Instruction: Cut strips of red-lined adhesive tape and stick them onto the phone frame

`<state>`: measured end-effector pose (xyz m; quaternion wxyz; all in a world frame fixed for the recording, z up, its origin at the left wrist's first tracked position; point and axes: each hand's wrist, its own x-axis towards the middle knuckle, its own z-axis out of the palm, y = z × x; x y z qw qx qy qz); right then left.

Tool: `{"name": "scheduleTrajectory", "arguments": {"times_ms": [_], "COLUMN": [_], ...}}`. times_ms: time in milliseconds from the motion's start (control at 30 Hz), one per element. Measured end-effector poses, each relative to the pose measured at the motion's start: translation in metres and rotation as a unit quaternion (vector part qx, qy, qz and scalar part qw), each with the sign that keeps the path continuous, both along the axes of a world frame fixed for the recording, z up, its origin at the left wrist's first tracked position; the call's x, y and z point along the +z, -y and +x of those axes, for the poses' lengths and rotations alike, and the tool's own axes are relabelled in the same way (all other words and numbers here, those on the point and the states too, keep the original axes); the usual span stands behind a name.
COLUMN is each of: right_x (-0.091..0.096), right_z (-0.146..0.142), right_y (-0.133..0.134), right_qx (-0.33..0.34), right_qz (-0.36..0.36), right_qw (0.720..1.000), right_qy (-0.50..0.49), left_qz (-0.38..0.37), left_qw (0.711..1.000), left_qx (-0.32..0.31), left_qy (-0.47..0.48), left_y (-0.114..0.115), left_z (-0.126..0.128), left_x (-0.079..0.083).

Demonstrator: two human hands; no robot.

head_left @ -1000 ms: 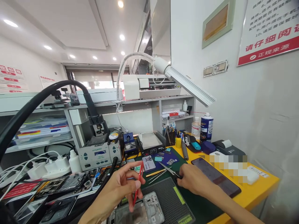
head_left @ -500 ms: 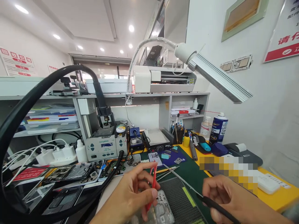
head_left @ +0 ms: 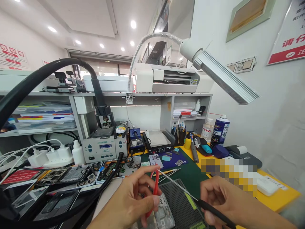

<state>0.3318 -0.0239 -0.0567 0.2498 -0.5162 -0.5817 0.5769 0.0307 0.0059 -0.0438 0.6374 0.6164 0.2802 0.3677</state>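
Pinching a bent red strip (head_left: 156, 188) between thumb and fingers, the left hand (head_left: 133, 197) hangs over a phone chassis (head_left: 167, 214) and hides part of it. To its right, the right hand (head_left: 218, 197) is closed around the black handle of a slim metal tool (head_left: 210, 209); that rear grip leaves the narrow shank free to reach across, its tip near the top of the strip, though whether the two touch I cannot tell. Beneath, the chassis lies on a perforated grey pad (head_left: 182, 203), whose textured face probably keeps it from sliding, and the pad in turn rests on a green work mat (head_left: 193, 184), likely there to protect the yellow table (head_left: 283, 194). Off to the left lie dismantled phones (head_left: 66, 176), grouped away from the hands, perhaps to leave the mat for the piece in use. Just past the pad sit tweezers (head_left: 169, 174), within easy reach, then a printed card (head_left: 156, 160) and a blue mat (head_left: 183, 159) holding small parts. Farther back, a hot-air station (head_left: 100, 149), a blue soldering unit (head_left: 135, 146) and a hot plate (head_left: 156, 140) stand in a row, presumably close enough for their controls to be reached. Behind them rises a grey shelf unit (head_left: 165, 119); clipped to it, a gooseneck lamp (head_left: 226, 76) arches forward, apparently to throw light on the bench.
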Motion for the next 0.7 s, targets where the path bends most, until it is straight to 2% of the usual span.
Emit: {"name": "scheduleTrajectory", "arguments": {"times_ms": [400, 700], "right_x": [0.014, 0.012], "right_z": [-0.003, -0.001], "right_y": [0.004, 0.005], "right_qx": [0.005, -0.003], "right_qz": [-0.029, -0.037], "right_qw": [1.0, 0.999], "right_qy": [-0.001, 0.017], "left_qz": [-0.001, 0.001], "left_qw": [0.999, 0.999], "left_qx": [0.001, 0.006], "left_qy": [-0.032, -0.041], "left_y": [0.002, 0.001], "left_z": [-0.001, -0.001], "left_x": [0.0, -0.003]}}
